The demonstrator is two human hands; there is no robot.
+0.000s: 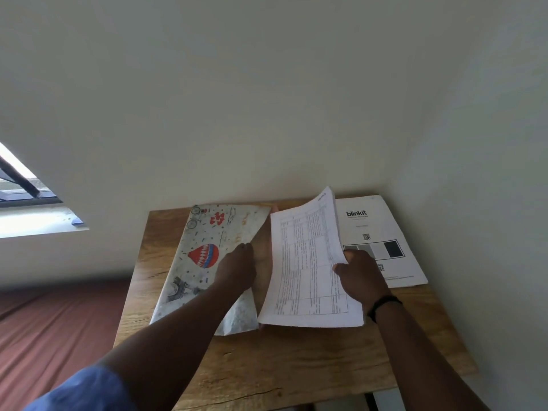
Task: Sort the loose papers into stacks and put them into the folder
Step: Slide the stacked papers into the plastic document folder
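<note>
A folder printed with a red balloon and a bicycle lies on the left half of the wooden table. My left hand grips its right edge, lifting the cover a little. My right hand holds a stack of white sheets with printed tables by the right edge. That stack is bent upward and slants toward the folder's open side. A second stack, topped by a sheet with a "blinkit" heading, lies flat at the far right of the table.
The table stands in a corner, with walls behind and to the right. A window is at the left. A reddish-brown mattress or floor runs along the table's left side.
</note>
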